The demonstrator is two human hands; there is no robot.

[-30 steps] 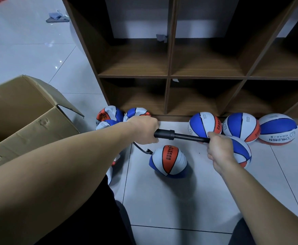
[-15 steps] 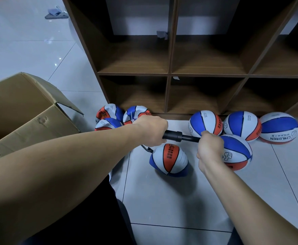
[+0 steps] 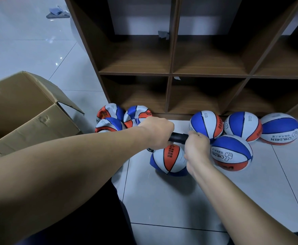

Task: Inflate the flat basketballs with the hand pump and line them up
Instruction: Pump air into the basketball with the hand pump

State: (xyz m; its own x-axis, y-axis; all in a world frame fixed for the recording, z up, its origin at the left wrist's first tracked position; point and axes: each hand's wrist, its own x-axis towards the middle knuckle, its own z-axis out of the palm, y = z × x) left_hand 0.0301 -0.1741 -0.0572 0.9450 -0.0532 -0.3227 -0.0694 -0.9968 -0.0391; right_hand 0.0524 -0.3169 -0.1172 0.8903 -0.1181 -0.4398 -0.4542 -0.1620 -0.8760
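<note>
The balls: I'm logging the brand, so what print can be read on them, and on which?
"CHILDREN": front right ball, upside down.
"CHILDREN": far right ball, upside down.
Characters beside both words: too small.
Orange-panel print on the pumped ball: blurred.

You face a dark wooden cubby shelf [image 3: 171,73] standing on glossy pale floor tiles [image 3: 29,50]; an open cardboard box [image 3: 29,110] sits at your left, a grey cloth [image 3: 57,12] beyond.

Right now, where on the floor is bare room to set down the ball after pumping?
Bare tiles lie in front of the ball being pumped, between the person's forearms, and right of the nearest round ball. It is crowded along the shelf base: crumpled balls on the left, round ones on the right.
</note>
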